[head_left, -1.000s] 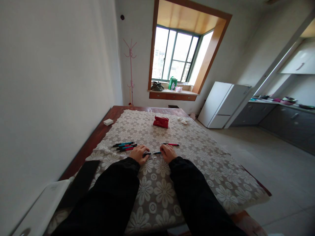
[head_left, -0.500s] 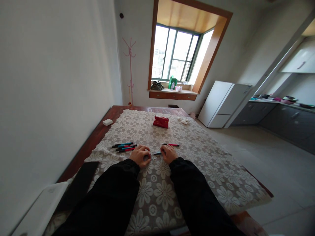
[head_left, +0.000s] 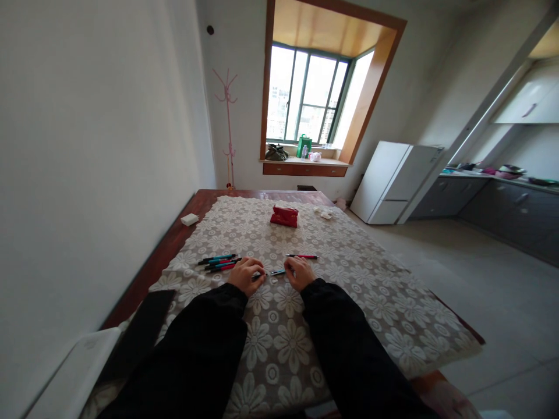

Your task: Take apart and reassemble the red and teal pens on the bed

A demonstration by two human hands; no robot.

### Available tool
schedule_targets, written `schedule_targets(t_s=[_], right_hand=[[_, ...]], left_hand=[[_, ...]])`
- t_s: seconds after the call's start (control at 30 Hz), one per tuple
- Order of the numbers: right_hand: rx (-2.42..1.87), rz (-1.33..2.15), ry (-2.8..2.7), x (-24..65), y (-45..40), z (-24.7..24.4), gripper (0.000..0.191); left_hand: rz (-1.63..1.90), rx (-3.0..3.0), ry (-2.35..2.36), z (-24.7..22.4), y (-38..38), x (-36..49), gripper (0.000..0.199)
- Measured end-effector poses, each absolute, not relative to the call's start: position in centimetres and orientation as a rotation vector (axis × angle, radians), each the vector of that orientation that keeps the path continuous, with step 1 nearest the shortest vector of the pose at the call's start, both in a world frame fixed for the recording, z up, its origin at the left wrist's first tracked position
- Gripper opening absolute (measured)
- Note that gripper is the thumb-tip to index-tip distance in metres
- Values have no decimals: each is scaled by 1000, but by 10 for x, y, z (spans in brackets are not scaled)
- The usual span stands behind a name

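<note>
My left hand (head_left: 247,276) rests over the flowered tablecloth with its fingers curled round a small dark piece, perhaps part of a pen. Just left of it lie several blue, red and black pens (head_left: 218,263) side by side. My right hand (head_left: 300,272) is closed on a light blue pen (head_left: 278,272), whose tip points left toward my left hand. Beyond the right hand a red pen (head_left: 304,256) lies on the cloth. A red pouch (head_left: 284,217) stands farther back on the table.
The tablecloth (head_left: 273,343) covers most of the wooden table (head_left: 131,299). On the left are a white box (head_left: 189,219), a black flat object (head_left: 142,329) and a white tray-like object (head_left: 72,372). Crumpled white scraps (head_left: 323,214) lie at the back right.
The fingers of my left hand have drawn closer together, and a dark piece now shows at their tips. The view has shifted slightly; my right hand stays at the blue pen.
</note>
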State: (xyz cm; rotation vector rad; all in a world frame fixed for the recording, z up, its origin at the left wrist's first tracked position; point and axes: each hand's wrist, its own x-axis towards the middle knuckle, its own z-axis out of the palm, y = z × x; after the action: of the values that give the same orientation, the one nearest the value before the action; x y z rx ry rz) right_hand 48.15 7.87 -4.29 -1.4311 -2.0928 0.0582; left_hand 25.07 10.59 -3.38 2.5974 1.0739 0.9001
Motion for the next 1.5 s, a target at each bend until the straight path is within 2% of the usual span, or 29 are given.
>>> schedule_targets(t_s=[1.5], right_hand=[[-1407,90,-2081,478,79,-42,8]], left_hand=[[917,2562,1080,-28,103,252,9]])
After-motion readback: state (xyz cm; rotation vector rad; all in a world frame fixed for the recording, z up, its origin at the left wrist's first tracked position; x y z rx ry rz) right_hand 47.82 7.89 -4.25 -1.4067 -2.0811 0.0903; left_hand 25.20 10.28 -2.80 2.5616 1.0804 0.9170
